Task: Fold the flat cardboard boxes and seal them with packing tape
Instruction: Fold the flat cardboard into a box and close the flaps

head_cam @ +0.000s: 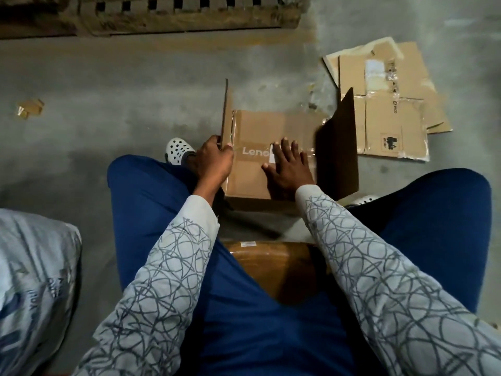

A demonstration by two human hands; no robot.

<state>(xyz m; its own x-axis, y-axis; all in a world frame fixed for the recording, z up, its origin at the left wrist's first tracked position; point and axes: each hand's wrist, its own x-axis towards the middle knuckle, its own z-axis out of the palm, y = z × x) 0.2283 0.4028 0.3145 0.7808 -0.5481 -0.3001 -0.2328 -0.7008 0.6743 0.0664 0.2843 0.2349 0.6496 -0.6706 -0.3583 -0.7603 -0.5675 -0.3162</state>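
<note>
Sleeves (168,256) reach Lenovo box (254,172): left hand (214,161) grips its upright flap (226,112), right hand (290,169) presses flat, fingers spread; folding step, side flaps probably next, then tape.

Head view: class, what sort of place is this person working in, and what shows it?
Probably a warehouse or storeroom: a bare concrete floor, flattened cardboard boxes lying on it, and what looks like a wooden pallet along the far edge.
</note>
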